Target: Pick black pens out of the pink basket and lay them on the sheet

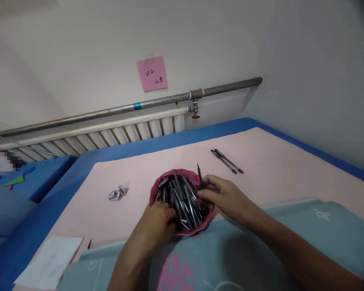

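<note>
A round pink basket [183, 232] holds many dark pens and pen caps [182, 198], heaped at various angles. My right hand [220, 194] is at the basket's right rim, thumb and fingers pinched on an uncapped pen [199, 173] whose tip points upward. At the left side of the basket, my left hand [159, 222] reaches in over the rim with its fingers curled among the pens and caps; the fingertips are partly hidden, so what they grip cannot be made out.
Two capped pens [226, 160] lie side by side beyond my right hand. Left of the basket is a crumpled paper [118, 192]; nearer, a white sheet [50, 260] and a small dark pen-like piece [89, 244]. Grey-green patterned cloth [245, 246] covers the near side. A radiator [124, 133] stands behind.
</note>
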A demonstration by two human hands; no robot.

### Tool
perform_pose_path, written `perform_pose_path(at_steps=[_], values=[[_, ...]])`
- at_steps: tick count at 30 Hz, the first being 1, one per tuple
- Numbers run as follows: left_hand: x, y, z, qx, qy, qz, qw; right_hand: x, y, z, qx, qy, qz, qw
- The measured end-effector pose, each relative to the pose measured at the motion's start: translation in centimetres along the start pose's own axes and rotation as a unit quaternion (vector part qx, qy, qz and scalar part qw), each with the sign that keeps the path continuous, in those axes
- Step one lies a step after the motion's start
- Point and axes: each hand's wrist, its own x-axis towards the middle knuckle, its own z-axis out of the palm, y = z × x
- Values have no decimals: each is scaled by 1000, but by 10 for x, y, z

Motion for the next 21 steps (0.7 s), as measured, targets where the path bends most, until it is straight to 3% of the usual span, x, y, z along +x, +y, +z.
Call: perform_pose_path(at_steps=[14, 18, 21], values=[[11, 12, 5, 90, 5, -32, 995, 0, 4, 2, 8, -7, -4, 1000], [7, 5, -1, 11, -6, 3, 1000, 0, 2, 3, 20, -5, 2, 1000], [-4, -1, -13, -132, 25, 17, 991, -2, -3, 4, 14, -8, -4, 1000]])
